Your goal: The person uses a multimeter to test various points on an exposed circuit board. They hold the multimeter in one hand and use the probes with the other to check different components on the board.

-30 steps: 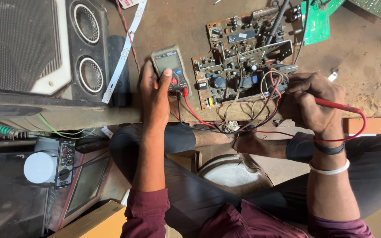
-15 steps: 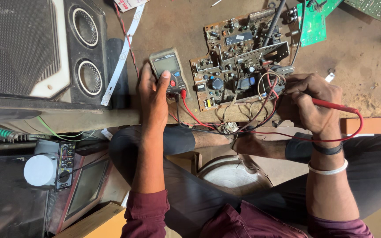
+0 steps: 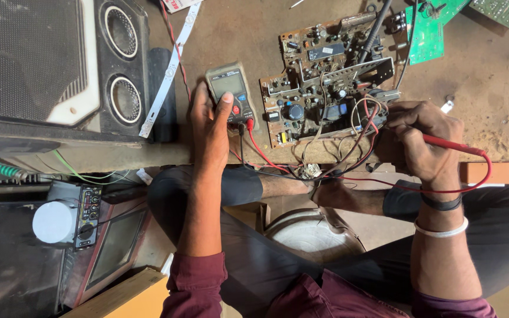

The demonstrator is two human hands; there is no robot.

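On the workbench (image 3: 490, 88): multimeter (image 3: 229, 94) under my left hand (image 3: 210, 126), circuit board (image 3: 328, 76) to its right, my right hand (image 3: 422, 141) beside that; speaker cabinet (image 3: 60, 65) far left.

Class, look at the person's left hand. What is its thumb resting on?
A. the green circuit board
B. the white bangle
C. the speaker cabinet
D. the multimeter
D: the left hand lies over the multimeter, its thumb on the meter's face just below the screen.

A grey-green handheld multimeter (image 3: 229, 94) lies flat on the brown bench, screen up, red and black leads plugged in. A slim red test probe (image 3: 450, 145) slants toward the brown circuit board (image 3: 325, 82) crowded with components just beside the meter.
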